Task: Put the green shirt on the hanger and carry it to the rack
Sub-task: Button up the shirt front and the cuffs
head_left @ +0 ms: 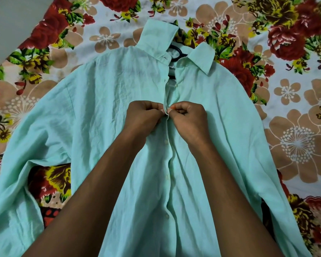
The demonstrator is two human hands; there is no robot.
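While both hands work the placket, these are the lines that matter:

Shirt: the green shirt [104, 101] lies face up on the bed [295, 115], collar away from the person, hem toward them, sleeves thrown out to either side.

Long axis: the button line runs straight from the collar down between the forearms, so the next buttonhole sits just beyond the grip, toward the collar.

Left grip: the left hand [143, 115] has its fingers curled, pinching the left edge of the placket.

Right grip: the right hand [188, 117] is curled too, pinching the opposite edge; the two sets of fingertips meet at one button.

Below the grip: the front looks closed, with buttons [166, 141] showing in a row toward the hem.

Beyond the grip: the front gapes open up to the collar, and the dark hanger [176, 53] shows through that gap, already inside the shirt.

Nearer hand: neither; both sit level on the button line.

Judgement: buttoning is partway up; lifting by the hook and the walk to the rack are not yet begun. No rack is in view.
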